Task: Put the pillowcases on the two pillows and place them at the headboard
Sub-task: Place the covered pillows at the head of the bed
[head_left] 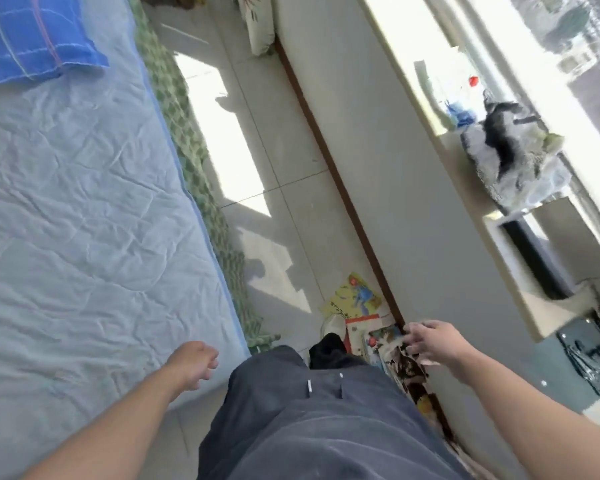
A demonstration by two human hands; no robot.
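From the head view we stand in the narrow aisle between the bed and the wall, and neither hand carries anything: our left hand [192, 364] hangs over the near edge of the wrinkled pale-blue quilted bed cover [84, 209] with its fingers loosely curled on nothing, and our right hand [430, 339] reaches out toward the wall with its fingers spread apart and empty. The one task item we can find is the bright blue pillow with thin checked lines and a flat stitched border [32, 36], already in its case by the look of it, lying far up the bed at the top left — the headboard itself is out of view, so we cannot tell whether the pillow sits against it, and the second pillow is not clearly visible. The trouble we foresee is underfoot: glossy picture books and printed sheets [355, 299] lie scattered on the smooth pale tiled floor [284, 174] right by our white shoe [333, 325], and slick paper on polished tile may slide when stepped on. The green patterned woven blanket [187, 161] hanging down the bedside could also snag a foot. The cover looks soft, thin and creased — it will likely bunch under a knee or a dragged pillow.
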